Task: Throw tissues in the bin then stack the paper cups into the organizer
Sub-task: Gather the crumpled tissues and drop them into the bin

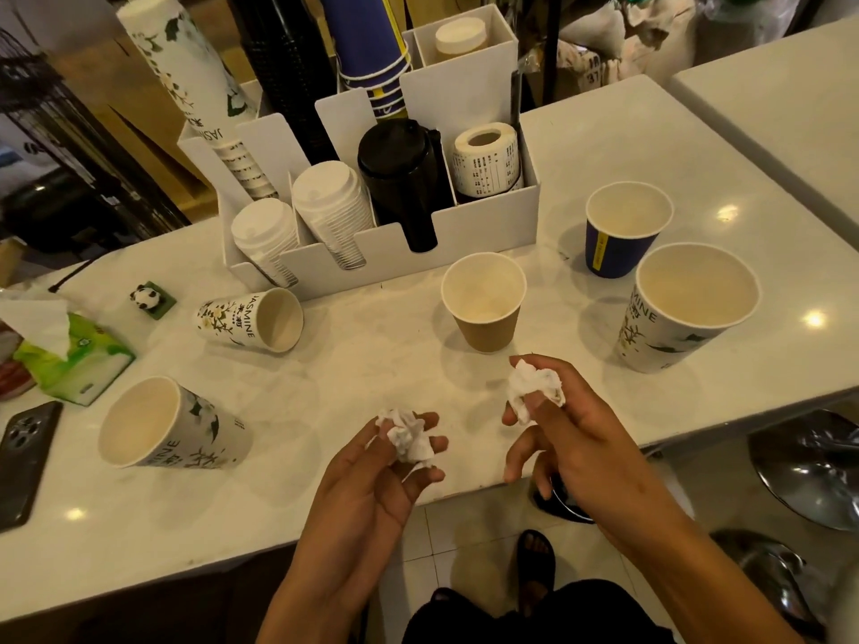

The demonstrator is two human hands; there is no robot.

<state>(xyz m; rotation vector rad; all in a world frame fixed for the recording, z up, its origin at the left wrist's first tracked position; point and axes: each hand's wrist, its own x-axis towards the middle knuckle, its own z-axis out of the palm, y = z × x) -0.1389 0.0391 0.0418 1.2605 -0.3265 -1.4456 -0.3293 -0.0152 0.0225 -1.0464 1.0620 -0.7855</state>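
My left hand (372, 481) holds a crumpled white tissue (409, 436) over the counter's front edge. My right hand (571, 439) grips a second crumpled tissue (534, 388). A brown paper cup (483, 302) stands upright just beyond my hands. A blue cup (623, 230) and a large jasmine-print cup (683, 309) stand upright at the right. Two more jasmine-print cups lie on their sides at the left, a small one (251, 320) and a large one (172, 425). The white organizer (488, 225) holds cup stacks and lids behind them. No bin shows clearly.
A green tissue pack (69, 360), a dark phone (25, 462) and a small panda figure (148, 297) lie at the counter's left end. Chrome stool bases (809, 467) stand on the tiled floor at the right. A second counter (790, 113) is at the far right.
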